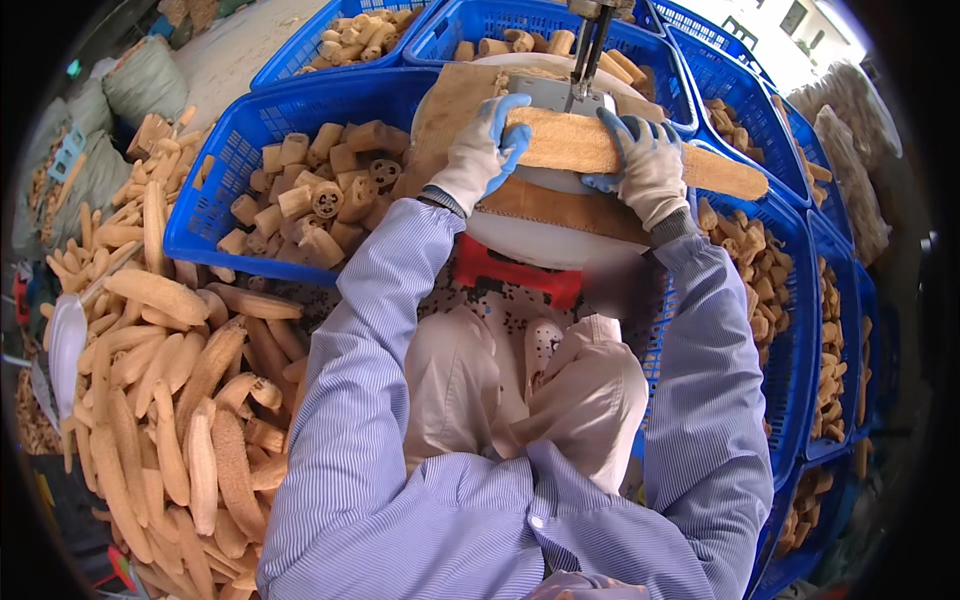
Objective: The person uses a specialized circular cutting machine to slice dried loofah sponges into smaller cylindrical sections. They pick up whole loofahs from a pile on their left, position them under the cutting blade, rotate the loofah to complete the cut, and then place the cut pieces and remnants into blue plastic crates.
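Note:
A long, dried tan loofah (562,142) lies crosswise in front of me, its rounded end sticking out to the right. My left hand (480,152), in a white and blue work glove, is closed around its left end. Farther right, my right hand (648,168), gloved the same way, grips it from above with the fingers curled over it. The loofah is over the grey metal plate (545,93) of a machine, close to the upright metal rods (590,55) coming down at the top. Around the plate is a brown board (560,208) on a white rounded base.
A blue crate (225,255) of short cut loofah pieces (325,200) stands to the left; more filled blue crates (795,300) line the far side and right. Whole loofahs (180,400) are heaped at lower left. Something red (515,275) is under the board, above my knees.

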Tool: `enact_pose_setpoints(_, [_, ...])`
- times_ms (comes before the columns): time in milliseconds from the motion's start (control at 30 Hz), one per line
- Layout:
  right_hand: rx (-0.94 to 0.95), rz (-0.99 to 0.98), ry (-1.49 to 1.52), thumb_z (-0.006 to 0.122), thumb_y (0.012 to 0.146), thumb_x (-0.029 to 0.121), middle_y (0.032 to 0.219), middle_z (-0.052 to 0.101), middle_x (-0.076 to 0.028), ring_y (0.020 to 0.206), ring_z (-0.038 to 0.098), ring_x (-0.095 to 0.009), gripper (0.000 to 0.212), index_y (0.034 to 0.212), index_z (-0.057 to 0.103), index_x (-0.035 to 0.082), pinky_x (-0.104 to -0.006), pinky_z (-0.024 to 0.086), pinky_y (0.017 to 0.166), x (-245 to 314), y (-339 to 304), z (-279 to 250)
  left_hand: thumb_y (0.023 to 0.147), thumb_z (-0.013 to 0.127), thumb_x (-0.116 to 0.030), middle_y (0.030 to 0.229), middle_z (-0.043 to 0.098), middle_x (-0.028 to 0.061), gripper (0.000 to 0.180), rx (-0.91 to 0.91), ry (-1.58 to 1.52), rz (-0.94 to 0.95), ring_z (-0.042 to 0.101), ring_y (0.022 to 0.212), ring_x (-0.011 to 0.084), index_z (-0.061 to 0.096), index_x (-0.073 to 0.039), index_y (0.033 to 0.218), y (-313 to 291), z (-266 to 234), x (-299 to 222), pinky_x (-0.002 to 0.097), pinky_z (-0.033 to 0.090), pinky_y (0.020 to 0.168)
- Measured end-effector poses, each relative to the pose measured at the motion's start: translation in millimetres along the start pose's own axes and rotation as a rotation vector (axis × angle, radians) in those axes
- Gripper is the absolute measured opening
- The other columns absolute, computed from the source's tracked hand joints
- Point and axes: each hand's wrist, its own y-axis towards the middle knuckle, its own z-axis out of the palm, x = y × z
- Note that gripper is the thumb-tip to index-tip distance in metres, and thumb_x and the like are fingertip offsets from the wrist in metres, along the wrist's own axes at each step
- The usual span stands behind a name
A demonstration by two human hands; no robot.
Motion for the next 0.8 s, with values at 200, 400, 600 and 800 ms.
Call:
enact_pose_setpoints(200, [0.201, 0.054, -0.109, 0.08, 0.063, 0.07, 0.122, 0.062, -0.012, 0.114, 0.061, -0.035, 0.1, 0.147, 0.043, 0.031, -0.0448, 0.049, 0.097, -11.3, 25.3, -2.7, 0.098, 0.056, -0.024, 0.102, 0.065, 0.0131, 0.025, -0.046, 0.167, -0.046, 0.065, 0.089, 0.0276, 0.058, -0.014, 0.12, 21.5, 4.3, 4.0, 0.0381, 0.051, 0.079])
enact_pose_setpoints(400, [0.336, 0.078, 0.187, 0.083, 0.064, 0.064, 0.126, 0.065, -0.015, 0.118, 0.061, -0.034, 0.097, 0.144, 0.049, 0.021, -0.0412, 0.048, 0.103, -17.9, 50.8, -4.8, 0.1, 0.045, -0.036, 0.115, 0.068, 0.0179, 0.036, -0.031, 0.232, -0.304, 0.064, 0.108, 0.0349, 0.063, -0.01, 0.115, 44.5, -3.9, -0.2, 0.0409, 0.05, 0.09])
enact_pose_setpoints(600, [0.444, 0.121, 0.405, 0.08, 0.074, 0.056, 0.112, 0.07, -0.014, 0.102, 0.067, -0.031, 0.078, 0.135, 0.059, 0.011, -0.0411, 0.053, 0.093, -69.8, 83.4, 43.1, 0.097, 0.041, -0.048, 0.133, 0.059, 0.0236, 0.06, 0.075, 0.272, -0.326, 0.054, 0.125, 0.0319, 0.058, -0.001, 0.129, 69.3, -6.7, -27.0, 0.0372, 0.037, 0.108])
enact_pose_setpoints(800, [0.56, 0.173, 0.829, 0.089, 0.069, 0.043, 0.125, 0.065, -0.01, 0.118, 0.06, -0.027, 0.089, 0.142, 0.051, 0.011, -0.0368, 0.043, 0.109, -44.9, 90.2, 21.9, 0.101, 0.031, -0.054, 0.133, 0.061, 0.0204, 0.067, 0.085, 0.245, -0.544, 0.056, 0.125, 0.0369, 0.056, -0.002, 0.134, 84.4, -17.0, -5.7, 0.0398, 0.043, 0.105])
